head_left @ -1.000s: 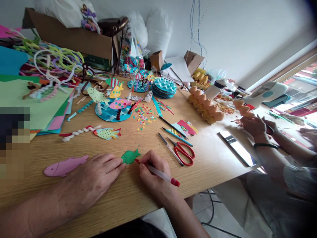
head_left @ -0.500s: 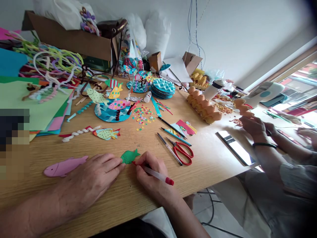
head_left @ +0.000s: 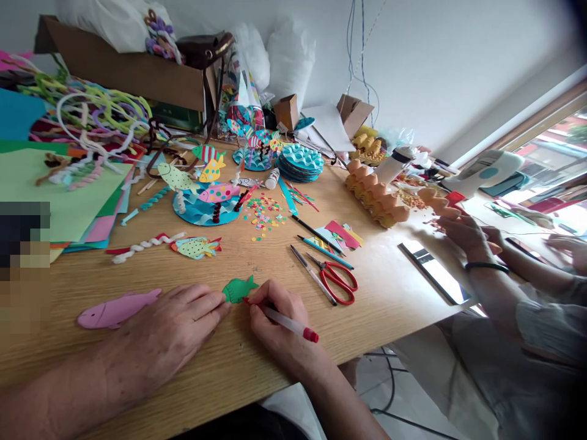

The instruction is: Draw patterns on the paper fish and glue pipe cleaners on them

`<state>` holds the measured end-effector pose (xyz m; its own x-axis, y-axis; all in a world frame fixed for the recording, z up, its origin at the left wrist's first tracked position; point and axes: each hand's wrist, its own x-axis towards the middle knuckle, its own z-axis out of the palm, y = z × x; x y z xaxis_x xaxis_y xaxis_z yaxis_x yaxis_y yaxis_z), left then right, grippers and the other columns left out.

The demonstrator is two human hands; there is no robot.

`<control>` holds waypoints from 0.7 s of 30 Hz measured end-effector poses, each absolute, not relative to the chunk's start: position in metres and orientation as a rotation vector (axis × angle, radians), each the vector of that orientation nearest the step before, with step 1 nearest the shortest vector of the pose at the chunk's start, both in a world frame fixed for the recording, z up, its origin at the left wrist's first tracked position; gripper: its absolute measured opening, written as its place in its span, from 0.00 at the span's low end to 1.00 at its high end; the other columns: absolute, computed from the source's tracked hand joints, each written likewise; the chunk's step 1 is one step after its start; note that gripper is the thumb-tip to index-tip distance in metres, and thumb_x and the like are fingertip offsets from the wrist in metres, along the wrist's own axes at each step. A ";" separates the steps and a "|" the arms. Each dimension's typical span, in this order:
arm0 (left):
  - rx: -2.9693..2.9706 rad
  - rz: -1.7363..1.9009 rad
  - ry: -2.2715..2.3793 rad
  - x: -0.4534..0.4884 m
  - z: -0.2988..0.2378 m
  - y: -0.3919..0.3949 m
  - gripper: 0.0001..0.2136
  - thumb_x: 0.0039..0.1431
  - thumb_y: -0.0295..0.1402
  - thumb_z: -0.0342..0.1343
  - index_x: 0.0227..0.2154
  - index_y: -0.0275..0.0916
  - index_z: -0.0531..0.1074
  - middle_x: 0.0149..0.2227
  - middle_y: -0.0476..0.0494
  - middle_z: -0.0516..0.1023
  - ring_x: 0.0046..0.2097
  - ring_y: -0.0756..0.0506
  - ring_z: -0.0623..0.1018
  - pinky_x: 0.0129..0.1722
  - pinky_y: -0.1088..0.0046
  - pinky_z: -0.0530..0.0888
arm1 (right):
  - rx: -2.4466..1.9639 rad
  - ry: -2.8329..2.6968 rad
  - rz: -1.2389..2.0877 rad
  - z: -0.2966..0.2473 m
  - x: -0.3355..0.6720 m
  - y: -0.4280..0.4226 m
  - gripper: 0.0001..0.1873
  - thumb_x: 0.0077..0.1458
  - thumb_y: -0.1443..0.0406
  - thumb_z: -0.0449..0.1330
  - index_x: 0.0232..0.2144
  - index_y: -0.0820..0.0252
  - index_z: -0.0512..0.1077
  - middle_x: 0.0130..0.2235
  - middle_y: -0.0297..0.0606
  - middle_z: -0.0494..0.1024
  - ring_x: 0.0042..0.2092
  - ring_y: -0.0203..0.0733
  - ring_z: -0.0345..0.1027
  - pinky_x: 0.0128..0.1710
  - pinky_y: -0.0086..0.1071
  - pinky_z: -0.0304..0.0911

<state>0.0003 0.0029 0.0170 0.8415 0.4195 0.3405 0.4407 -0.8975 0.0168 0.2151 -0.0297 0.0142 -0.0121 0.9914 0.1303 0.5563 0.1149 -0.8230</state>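
Note:
A small green paper fish point(head_left: 238, 289) with drawn scale lines lies on the wooden table. My left hand point(head_left: 177, 324) rests flat beside it, its fingertips touching the fish's left end. In my right hand point(head_left: 279, 321) is a red pen point(head_left: 288, 322) with a clear barrel, pinched near the tip. That tip is just below the green fish's tail; whether it touches the paper I cannot tell. Left of my left hand lies a pink paper fish point(head_left: 117, 310), partly covered by the hand. Above it sits a spotted fish point(head_left: 196, 247) in pale green with coloured fins.
Red-handled scissors point(head_left: 338, 281), a capped pen point(head_left: 313, 275) and pencils point(head_left: 325, 252) lie to the right. Behind are a blue base with paper fish point(head_left: 208, 211), confetti point(head_left: 263, 214) and an egg carton point(head_left: 376, 197). A co-worker's hands point(head_left: 465, 235) work at the right, near a phone point(head_left: 433, 272).
The whole view shifts very slightly. My hands stay in almost the same place by the green fish. At the right, the co-worker's hands and the carton piece they hold have moved a little leftward.

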 end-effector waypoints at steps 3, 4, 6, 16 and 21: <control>-2.967 -0.506 -0.700 -0.001 0.016 0.003 0.21 0.64 0.16 0.42 0.49 0.37 0.76 0.45 0.43 0.81 0.46 0.43 0.77 0.47 0.68 0.75 | -1.557 -1.637 0.766 0.013 0.215 -0.030 0.06 0.46 0.70 0.55 0.26 0.54 0.67 0.25 0.30 0.76 0.26 0.36 0.67 0.29 0.27 0.61; -2.967 -0.510 -0.703 -0.001 0.016 0.003 0.21 0.64 0.16 0.42 0.48 0.37 0.76 0.45 0.43 0.81 0.46 0.43 0.77 0.46 0.68 0.75 | -1.565 -1.636 0.768 0.013 0.215 -0.030 0.05 0.47 0.70 0.55 0.26 0.54 0.67 0.26 0.31 0.76 0.26 0.36 0.68 0.29 0.27 0.61; -2.956 -0.525 -0.712 0.001 0.017 0.003 0.20 0.64 0.16 0.42 0.48 0.36 0.76 0.44 0.42 0.81 0.45 0.43 0.78 0.46 0.67 0.75 | -1.573 -1.645 0.766 0.013 0.215 -0.029 0.05 0.47 0.71 0.55 0.26 0.54 0.67 0.26 0.31 0.77 0.27 0.36 0.68 0.29 0.27 0.61; -2.980 -0.490 -0.741 0.001 0.019 0.003 0.20 0.65 0.17 0.43 0.48 0.38 0.77 0.45 0.44 0.82 0.46 0.43 0.79 0.46 0.67 0.77 | -1.547 -1.683 0.727 0.018 0.216 -0.030 0.06 0.46 0.71 0.54 0.24 0.54 0.64 0.23 0.29 0.73 0.24 0.35 0.64 0.28 0.26 0.59; -3.014 -0.517 -0.747 -0.001 0.014 0.003 0.19 0.66 0.19 0.44 0.49 0.39 0.77 0.45 0.43 0.81 0.46 0.43 0.77 0.47 0.67 0.76 | -1.556 -1.679 0.734 0.020 0.216 -0.030 0.06 0.45 0.71 0.54 0.24 0.54 0.64 0.23 0.28 0.72 0.24 0.35 0.62 0.27 0.26 0.59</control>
<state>-0.0012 0.0033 0.0144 0.8335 0.4552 0.3131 0.4530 -0.8875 0.0842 0.2165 -0.0296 0.0203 -0.0112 0.9920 0.1258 0.5811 0.1088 -0.8065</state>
